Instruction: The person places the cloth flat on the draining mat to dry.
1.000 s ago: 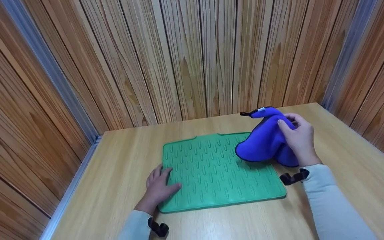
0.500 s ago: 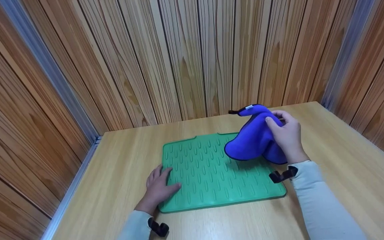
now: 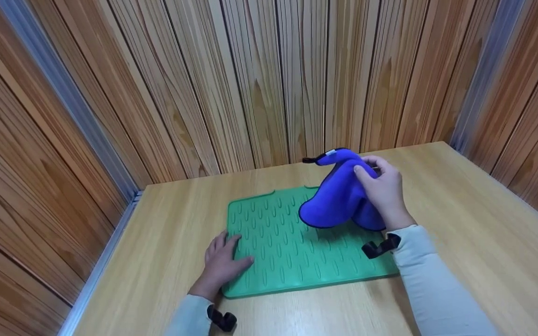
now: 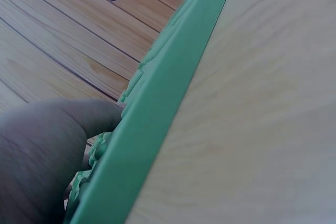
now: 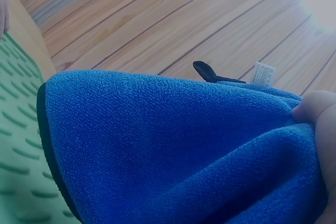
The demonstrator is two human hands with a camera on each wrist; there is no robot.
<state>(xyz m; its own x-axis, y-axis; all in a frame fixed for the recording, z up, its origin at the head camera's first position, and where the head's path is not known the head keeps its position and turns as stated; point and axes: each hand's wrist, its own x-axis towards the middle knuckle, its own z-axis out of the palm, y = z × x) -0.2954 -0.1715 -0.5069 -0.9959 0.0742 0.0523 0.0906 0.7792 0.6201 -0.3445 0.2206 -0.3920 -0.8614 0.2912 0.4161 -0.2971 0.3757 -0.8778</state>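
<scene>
A blue cloth (image 3: 332, 196) with dark edging, a white label and a black hanging loop droops from my right hand (image 3: 383, 186), which pinches it between thumb and fingers. Its fleecy surface fills much of the right wrist view, where the thumb (image 5: 317, 106) presses into a fold. Below the cloth lies a green mat (image 3: 278, 261) with raised oval ridges; the cloth's lower edge hangs over its right part. My left hand (image 3: 224, 263) rests on the mat's left edge with fingers spread. In the left wrist view its thumb (image 4: 100, 116) touches the ridged top of the mat.
The mat lies on a light wooden table (image 3: 175, 224). Wood-plank walls (image 3: 250, 84) stand behind and at both sides, with metal strips (image 3: 77, 102) at the corners. Each wrist wears a black mount (image 3: 381, 246) over a pale sleeve (image 3: 437, 284).
My right hand has carried the blue cloth leftward, further over the mat. The left hand and the mat have stayed where they were.
</scene>
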